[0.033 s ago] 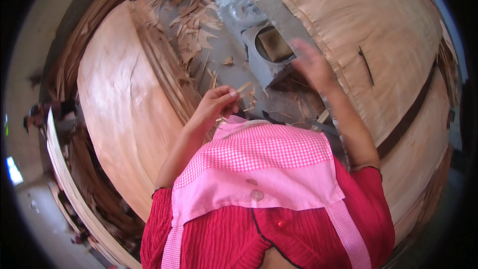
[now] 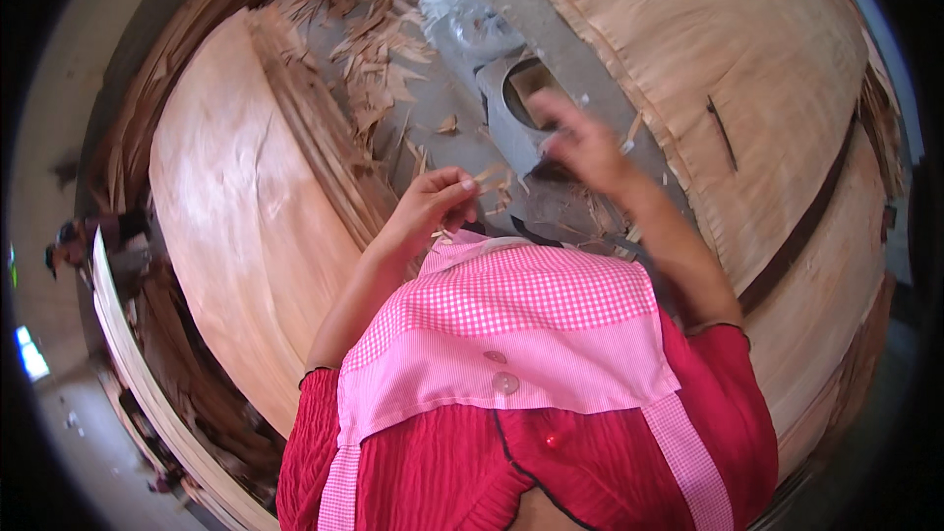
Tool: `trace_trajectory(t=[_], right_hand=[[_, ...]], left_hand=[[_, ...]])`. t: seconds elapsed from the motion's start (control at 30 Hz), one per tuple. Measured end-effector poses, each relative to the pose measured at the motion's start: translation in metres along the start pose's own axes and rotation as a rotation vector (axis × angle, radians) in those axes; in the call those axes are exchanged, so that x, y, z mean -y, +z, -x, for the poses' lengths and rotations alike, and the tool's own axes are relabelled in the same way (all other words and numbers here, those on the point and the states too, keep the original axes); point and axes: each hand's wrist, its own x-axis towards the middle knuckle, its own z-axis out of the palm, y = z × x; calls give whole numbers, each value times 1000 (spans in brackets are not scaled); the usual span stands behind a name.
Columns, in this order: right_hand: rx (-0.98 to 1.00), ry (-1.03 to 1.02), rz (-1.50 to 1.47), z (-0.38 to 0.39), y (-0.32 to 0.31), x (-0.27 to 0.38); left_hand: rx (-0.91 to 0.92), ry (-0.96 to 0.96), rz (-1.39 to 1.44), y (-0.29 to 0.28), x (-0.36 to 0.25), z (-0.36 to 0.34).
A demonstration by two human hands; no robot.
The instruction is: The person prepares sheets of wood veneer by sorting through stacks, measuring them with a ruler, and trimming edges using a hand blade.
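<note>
The clearest change is in the right hand [image 2: 588,143]: it has shifted left and slightly down the frame, away from the edge of the stacked wood sheets [image 2: 777,69] at the right, and now appears in front of the grey box [image 2: 503,126] with a round opening, at the upper centre. It is blurred by motion, its fingers loosely apart, and nothing can be made out in its grasp. A pale sliver [image 2: 634,129] now shows beside the sheets' edge, about where that hand had been in the view.

The left hand [image 2: 438,199] has hardly moved. It sits at the centre of the frame, just above the pink checked apron [image 2: 511,285], with its fingers curled and the thumb near the fingertips. Thin light bits show around it, but whether it grips any of them cannot be told.

The stacked sheets fill the upper right of the frame and look undisturbed; another broad wood sheet [image 2: 236,177] lies at the left, with torn scraps [image 2: 372,88] at the upper centre-left. In judgement, the shift means the right hand is now free of the sheets' edge, while the left hand is the steadier one.
</note>
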Motion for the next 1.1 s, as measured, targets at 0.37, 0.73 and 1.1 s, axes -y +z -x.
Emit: trace_trajectory(t=[0.37,0.73,1.1], right_hand=[[76,674,122,-120,-135,49],[-593,202,1860,-178,-339,-17],[-579,205,692,-248,-99,-85]], left_hand=[[247,-24,-653,-84,-189,-163],[67,399,-1003,-40,-279,-396],[239,196,-869,-81,-252,-461]])
